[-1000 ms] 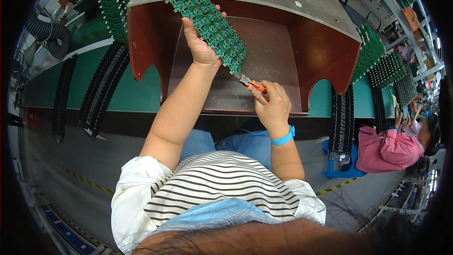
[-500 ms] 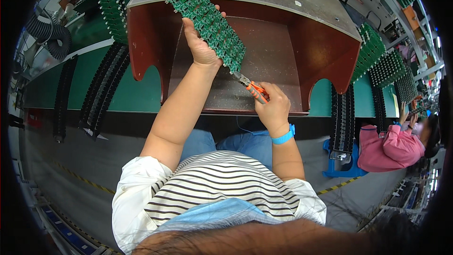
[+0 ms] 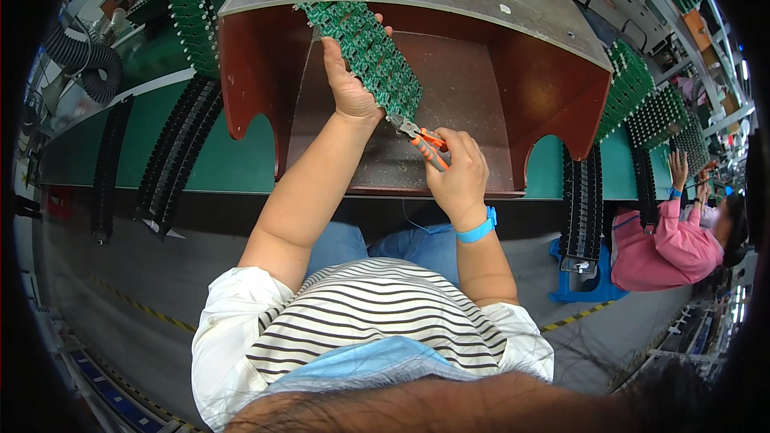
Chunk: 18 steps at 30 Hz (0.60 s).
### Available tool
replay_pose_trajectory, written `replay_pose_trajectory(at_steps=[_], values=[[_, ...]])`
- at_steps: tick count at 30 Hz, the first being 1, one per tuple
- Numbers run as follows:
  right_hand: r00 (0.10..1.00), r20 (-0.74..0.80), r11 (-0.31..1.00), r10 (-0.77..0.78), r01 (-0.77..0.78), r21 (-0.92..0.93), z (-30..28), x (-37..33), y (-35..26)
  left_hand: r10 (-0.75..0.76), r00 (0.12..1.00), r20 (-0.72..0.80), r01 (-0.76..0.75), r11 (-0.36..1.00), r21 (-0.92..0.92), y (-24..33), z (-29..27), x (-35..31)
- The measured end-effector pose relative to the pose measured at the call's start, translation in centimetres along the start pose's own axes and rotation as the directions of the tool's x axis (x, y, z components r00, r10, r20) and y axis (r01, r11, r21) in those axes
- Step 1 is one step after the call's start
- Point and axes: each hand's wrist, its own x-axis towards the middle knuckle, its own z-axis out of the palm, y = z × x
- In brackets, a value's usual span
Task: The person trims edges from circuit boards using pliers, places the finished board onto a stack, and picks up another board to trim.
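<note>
A green circuit board panel (image 3: 370, 56) with rows of small parts slants across the mouth of a dark red box (image 3: 473, 96). My left hand (image 3: 350, 90) supports it from below and behind, thumb along its left edge and fingertips showing past its right edge. In my right hand (image 3: 459, 172) is a pair of pliers-like cutters (image 3: 421, 143) with orange and grey handles. Their metal jaws are at the panel's lower end; I cannot make out what lies between the jaws. A blue band circles my right wrist.
Small bright scraps are scattered over the box's floor. Black slotted racks (image 3: 178, 152) lie over the green bench at left, and another black rack (image 3: 581, 208) at right. More green boards (image 3: 626, 88) stand at right, where a co-worker in pink (image 3: 666, 248) sits.
The cutters and my right hand have shifted slightly left, along the panel's lower end. The panel and my left hand moved a little right. The co-worker's hand has risen.
</note>
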Motion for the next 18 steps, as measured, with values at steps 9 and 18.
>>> replay_pose_trajectory(at_steps=[9,18], values=[[1.000,-0.023,1.000,0.001,-0.001,-0.015,0.17,0.06,-0.15,0.027,1.000,-0.012,-0.027,1.000,0.000,-0.02,-0.24,0.08],[0.998,-0.012,0.997,0.061,-0.061,0.041,0.04,0.03,0.46,0.049,0.999,-0.006,-0.049,0.999,0.011,0.01,-0.06,-0.02]])
